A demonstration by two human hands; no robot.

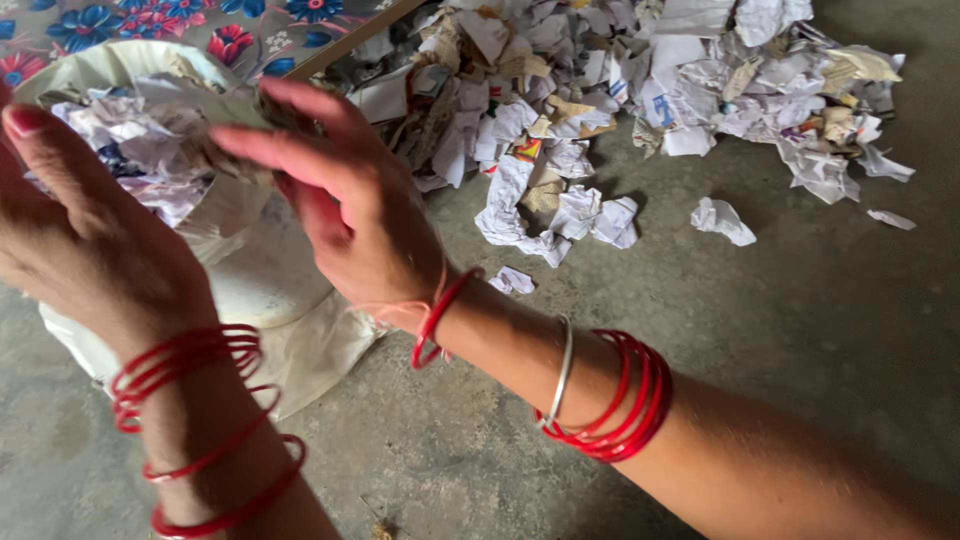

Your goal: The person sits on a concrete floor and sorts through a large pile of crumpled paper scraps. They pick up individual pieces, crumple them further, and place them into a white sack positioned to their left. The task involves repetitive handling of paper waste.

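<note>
My left hand [85, 235] is raised at the left, palm turned inward, fingers together, with red bangles on the wrist. My right hand [345, 200] reaches across from the right, fingers stretched over the mouth of a white sack [255, 290]. Between both hands sits a wad of crumpled paper scraps [150, 145] at the sack's top; my right fingertips touch it. Whether either hand actually grips the paper is hidden by the fingers. Red bangles and one silver bangle circle my right forearm.
A large heap of torn and crumpled paper [620, 80] lies on the grey concrete floor [780, 330] at the top. Loose scraps [722, 220] lie apart from it. A floral cloth [150, 25] and a wooden edge [355, 40] sit at the top left.
</note>
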